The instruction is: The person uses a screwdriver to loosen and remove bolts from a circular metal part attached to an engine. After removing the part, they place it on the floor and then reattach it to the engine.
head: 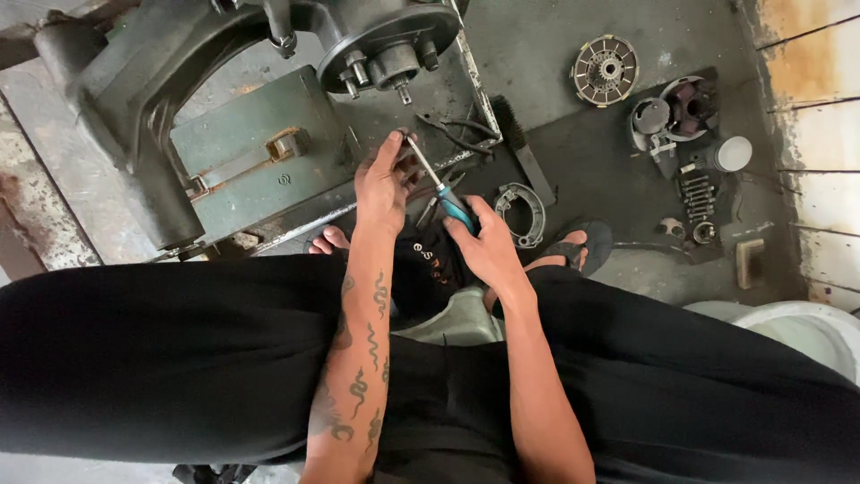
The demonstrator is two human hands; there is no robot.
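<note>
Nearest to me are my black trousers, soft matte cloth over both knees, and between them the pale smooth edge of the stool I sit on. My left forearm, marked with dark wavy tattoos, runs up to my left hand; its fingers are closed around the thin metal shaft of the screwdriver, near the tip. My right hand is curled tight on the screwdriver's blue plastic handle, so the tool lies slanted between both hands, tip pointing away from me.

Under my hands sits a dark cloth, with my bare toes left of it and a black rubber sandal to the right. Just right of my right hand lies a curved grey metal brake shoe on the rough concrete floor. Beyond my hands a long black brush lies slanting, with thin dark wires beside it.

Left of and beyond my left hand is the bulky engine casing, grimy cast metal, with a flat green plate and a round black hub bristling with studs. Far right of my right hand rest a ribbed round clutch disc, a pulley housing, a white-capped can and a coiled spring.
</note>
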